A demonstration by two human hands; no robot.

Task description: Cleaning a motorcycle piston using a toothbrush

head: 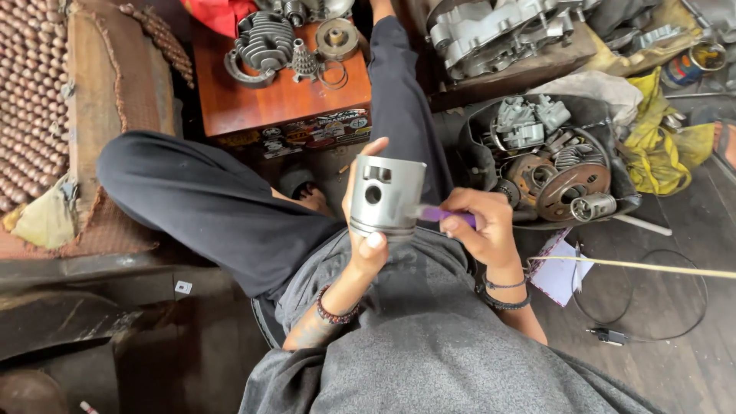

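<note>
My left hand (366,247) grips a silver metal piston (386,195) from below and behind, holding it upright above my lap, its side pin hole facing me. Just right of the piston, my right hand (481,226) holds a small tool with a purple handle (438,215), whose tip touches the piston's lower right side. Both wrists wear bead or cord bracelets. I sit with legs in dark trousers, one knee bent to the left.
An orange wooden box (284,103) ahead carries a finned cylinder (264,42), rings and small parts. A black tub (548,157) at right holds engine parts and a clutch plate. Engine casings (498,31), yellow cloth (659,153), paper and a cable (652,322) lie on the floor at right.
</note>
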